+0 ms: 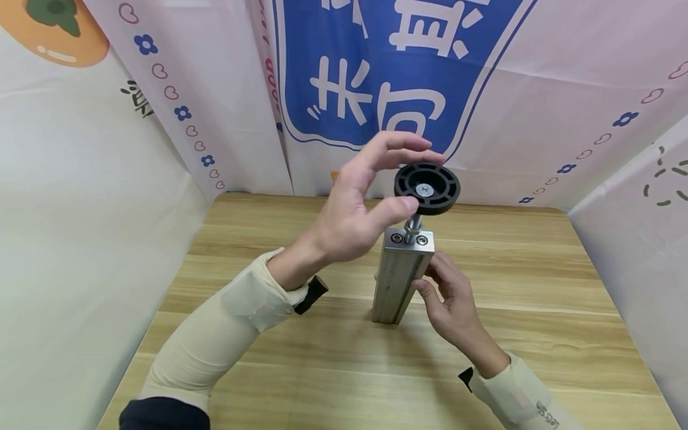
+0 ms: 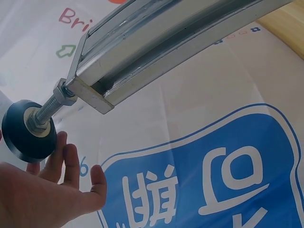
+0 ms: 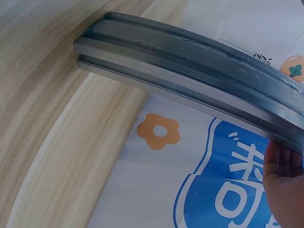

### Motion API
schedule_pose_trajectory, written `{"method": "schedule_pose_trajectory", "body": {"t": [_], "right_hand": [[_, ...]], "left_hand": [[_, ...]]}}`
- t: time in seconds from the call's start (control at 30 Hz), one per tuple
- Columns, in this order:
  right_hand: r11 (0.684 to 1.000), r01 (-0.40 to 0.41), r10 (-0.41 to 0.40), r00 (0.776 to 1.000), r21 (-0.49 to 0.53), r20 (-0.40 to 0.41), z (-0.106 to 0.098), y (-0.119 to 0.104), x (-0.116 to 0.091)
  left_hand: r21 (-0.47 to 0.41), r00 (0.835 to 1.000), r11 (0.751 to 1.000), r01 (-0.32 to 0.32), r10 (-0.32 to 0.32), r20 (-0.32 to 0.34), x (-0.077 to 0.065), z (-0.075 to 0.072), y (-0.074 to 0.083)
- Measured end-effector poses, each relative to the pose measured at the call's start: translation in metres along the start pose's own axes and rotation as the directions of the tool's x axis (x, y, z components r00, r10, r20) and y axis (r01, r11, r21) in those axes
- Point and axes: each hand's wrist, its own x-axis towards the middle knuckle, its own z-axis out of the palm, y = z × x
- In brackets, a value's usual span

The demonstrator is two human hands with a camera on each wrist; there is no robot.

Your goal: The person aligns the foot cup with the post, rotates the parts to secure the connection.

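An aluminium profile (image 1: 400, 278) stands upright on the wooden table, its end plate held by two screws. From its top rises a levelling foot (image 1: 428, 190), a round black ribbed disc on a threaded rod. My left hand (image 1: 355, 209) curves round the disc, thumb on the near rim and fingertips at the far rim. In the left wrist view, the threaded rod (image 2: 50, 108) and its nuts show between disc and profile. Lower down, my right hand (image 1: 454, 298) grips the profile's right side. The right wrist view shows its fingers (image 3: 280, 164) against the profile; the thumb is hidden there.
The wooden table (image 1: 258, 358) lies under both arms. A printed cloth (image 1: 328, 77) with a blue panel hangs behind its back edge. White cloth walls (image 1: 80, 239) stand to the left and right.
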Motion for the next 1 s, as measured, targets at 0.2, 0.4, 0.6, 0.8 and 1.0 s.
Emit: {"method": "schedule_pose_trajectory", "body": {"t": [0.2,0.4,0.6,0.8,1.0], "right_hand": [[1.000,0.010,-0.010,1.000,0.002,0.001,-0.0002,0.0004,-0.0003],[1.000,0.009,-0.009,1.000,0.000,0.004,-0.0005,0.0001,-0.0010],[1.000,0.002,-0.002,1.000,-0.004,0.007,-0.0005,-0.0007,-0.0010],[1.000,0.006,-0.006,1.000,-0.003,0.008,-0.0002,-0.0012,-0.0006],[1.000,0.005,-0.005,1.000,-0.008,0.006,0.0001,-0.0019,-0.0006]], "left_hand": [[0.072,0.999,0.997,0.016,-0.012,-0.050,0.0000,0.0004,0.0015],[0.151,0.996,0.988,0.034,-0.020,-0.090,0.0000,0.0017,0.0020],[0.177,0.993,0.984,0.035,-0.014,-0.116,0.0005,0.0020,0.0020],[0.170,0.993,0.985,0.028,-0.007,-0.121,0.0004,0.0016,0.0021],[0.114,0.993,0.993,0.018,-0.005,-0.114,0.0001,0.0010,0.0014]]}}
